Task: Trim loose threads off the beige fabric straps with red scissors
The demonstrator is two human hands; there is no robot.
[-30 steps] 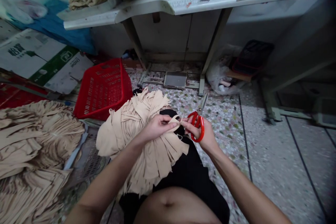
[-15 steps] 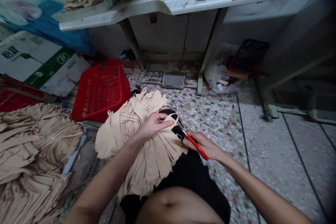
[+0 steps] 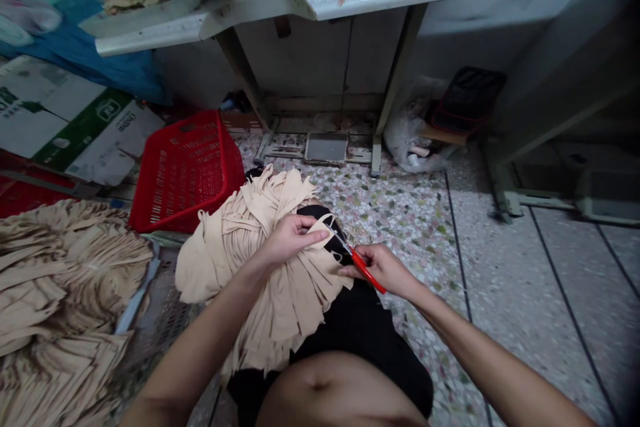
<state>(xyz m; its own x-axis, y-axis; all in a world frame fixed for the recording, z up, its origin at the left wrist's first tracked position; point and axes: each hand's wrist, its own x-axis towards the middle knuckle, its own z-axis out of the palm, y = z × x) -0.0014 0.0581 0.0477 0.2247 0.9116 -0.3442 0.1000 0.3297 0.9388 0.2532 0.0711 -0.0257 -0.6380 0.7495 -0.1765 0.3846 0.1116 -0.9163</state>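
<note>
A pile of beige fabric strips [image 3: 250,260] lies over my lap on black cloth. My left hand [image 3: 290,240] pinches one thin strip [image 3: 325,225] and holds it up from the pile. My right hand [image 3: 387,270] is closed round red-handled scissors [image 3: 357,261]. The scissor blades point up and left, with their tips at the pinched strip, close to my left fingertips.
A red plastic basket [image 3: 187,170] stands on the floor beyond the pile. More beige strips [image 3: 60,293] are heaped at the left. A sewing table [image 3: 310,0] with a foot pedal [image 3: 326,147] is ahead. Cardboard boxes [image 3: 65,123] lie at far left, speckled floor at right.
One second ago the scissors pointed away with both hands on the strip. My right hand has since turned them, and the blades now reach the strip held by my left hand.
</note>
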